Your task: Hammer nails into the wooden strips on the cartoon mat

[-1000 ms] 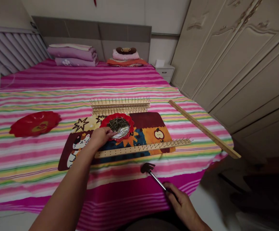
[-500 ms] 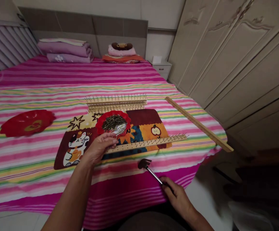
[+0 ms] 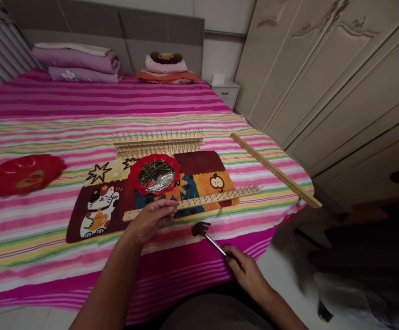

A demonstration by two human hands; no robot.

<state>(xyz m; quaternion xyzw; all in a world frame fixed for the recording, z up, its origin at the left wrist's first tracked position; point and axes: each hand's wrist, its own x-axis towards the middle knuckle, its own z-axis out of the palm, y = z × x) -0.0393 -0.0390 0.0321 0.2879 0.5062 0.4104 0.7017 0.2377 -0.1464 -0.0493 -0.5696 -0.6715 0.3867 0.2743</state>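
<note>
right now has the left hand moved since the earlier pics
Yes. The left hand has drawn back towards the person, off the rim of the red dish, and now sits over the left end of the wooden nail strip.

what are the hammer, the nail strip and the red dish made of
The small hammer has a dark, matte head, likely painted metal, and a bright shaft with a chrome-like shine. The wooden nail strip looks like pale unvarnished wood. The red scalloped dish looks like glossy plastic, going by its sheen, though lacquer is possible.

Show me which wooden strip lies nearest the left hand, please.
The nailed strip across the patchwork mat, by the left hand; the others lie farther off.
</note>
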